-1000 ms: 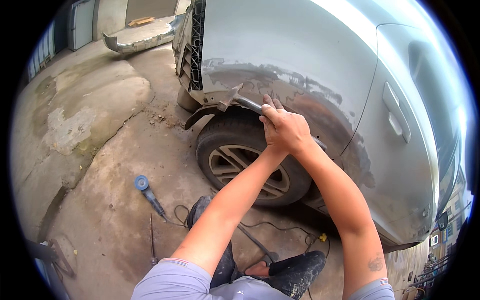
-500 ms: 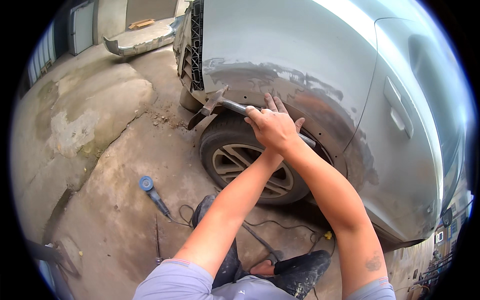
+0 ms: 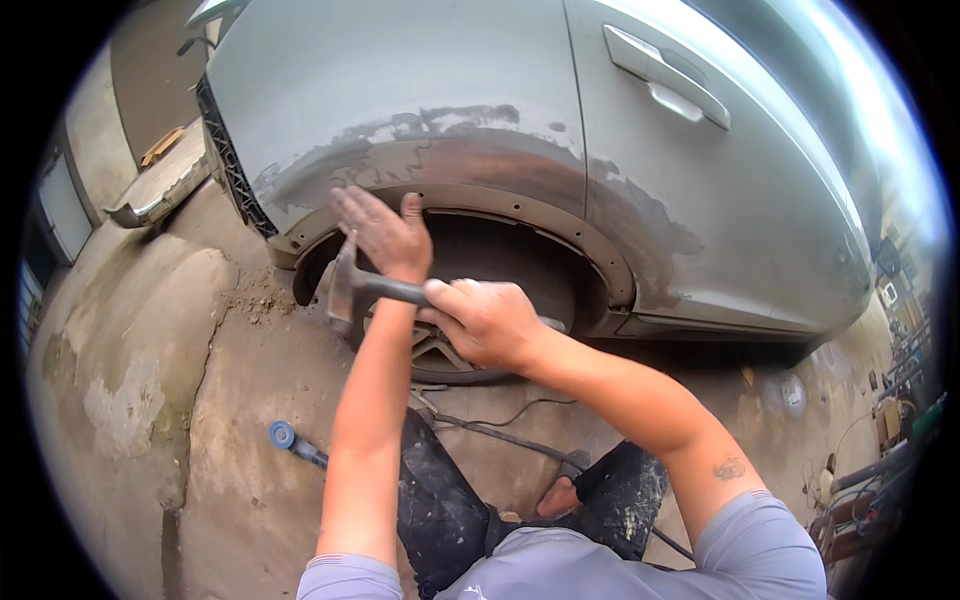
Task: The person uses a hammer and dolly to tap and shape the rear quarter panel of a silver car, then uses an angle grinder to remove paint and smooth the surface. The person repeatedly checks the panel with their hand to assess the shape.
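My left hand [image 3: 385, 238] is open, its fingers stretched out and thumb apart, at the front part of the wheel arch rim; it appears to lie against the panel. My right hand [image 3: 487, 320] is closed round the handle of a hammer [image 3: 345, 288]. The hammer head hangs in front of my left wrist, nearer to me than the wheel [image 3: 435, 355]. Above the arch, the silver-grey car body panel [image 3: 420, 60] carries a sanded band [image 3: 490, 165] with bare, brownish patches. My forearms and the hammer hide part of the wheel.
A blue-headed power tool [image 3: 283, 435] lies on the concrete floor at the left, partly behind my left arm. A black cable [image 3: 500, 435] runs between my knees and the car. A detached bumper [image 3: 165, 190] lies at the far left. Tools and hoses [image 3: 860, 490] stand along the right edge.
My hands, crossed one over the other before, are apart now. The right hand has drawn the hammer back from the arch, toward me. The view has shifted to the right along the car.
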`<action>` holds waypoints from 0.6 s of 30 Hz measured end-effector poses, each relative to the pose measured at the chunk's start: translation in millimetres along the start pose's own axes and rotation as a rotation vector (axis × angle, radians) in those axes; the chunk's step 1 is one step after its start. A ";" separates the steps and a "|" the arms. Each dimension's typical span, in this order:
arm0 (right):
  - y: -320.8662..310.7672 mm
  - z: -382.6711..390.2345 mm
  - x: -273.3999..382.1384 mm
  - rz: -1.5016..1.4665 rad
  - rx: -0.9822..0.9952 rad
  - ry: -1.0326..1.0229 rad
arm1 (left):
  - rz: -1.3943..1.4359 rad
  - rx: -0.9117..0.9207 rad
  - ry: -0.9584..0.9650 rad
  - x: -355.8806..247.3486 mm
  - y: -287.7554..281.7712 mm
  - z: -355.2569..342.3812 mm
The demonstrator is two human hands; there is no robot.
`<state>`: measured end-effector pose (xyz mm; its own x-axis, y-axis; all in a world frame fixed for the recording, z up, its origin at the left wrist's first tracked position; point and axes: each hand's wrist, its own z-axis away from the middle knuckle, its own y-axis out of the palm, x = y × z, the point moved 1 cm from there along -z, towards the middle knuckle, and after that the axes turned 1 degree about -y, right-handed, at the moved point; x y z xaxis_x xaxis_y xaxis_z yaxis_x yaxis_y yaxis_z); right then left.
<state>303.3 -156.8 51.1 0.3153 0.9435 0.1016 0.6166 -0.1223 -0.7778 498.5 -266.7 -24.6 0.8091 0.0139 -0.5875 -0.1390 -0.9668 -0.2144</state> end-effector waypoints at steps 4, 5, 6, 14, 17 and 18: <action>-79.3 150.8 -20.8 -0.195 -0.098 0.161 | 0.096 -0.200 -0.439 93.8 1.1 -101.5; -95.5 193.4 -22.4 -0.150 -0.106 0.239 | 0.086 -0.227 -0.519 109.5 -3.7 -125.3; -110.4 238.4 -19.7 -0.126 -0.128 0.333 | 0.083 -0.253 -0.601 111.8 -3.6 -141.2; -144.4 464.8 49.1 0.071 -0.350 1.146 | 0.058 -0.360 -0.496 -51.5 35.2 -90.1; -132.2 489.7 37.9 0.087 -0.446 1.196 | 0.097 -0.335 -0.376 -130.6 57.2 -49.3; -130.9 490.4 32.3 0.096 -0.479 1.172 | 0.109 -0.307 -0.312 -159.5 63.9 -32.0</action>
<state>-121.0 40.6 -148.0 0.6690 0.1181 0.7338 0.6770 -0.5043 -0.5360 378.9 -338.9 80.5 0.5816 -0.0611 -0.8112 0.0001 -0.9972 0.0752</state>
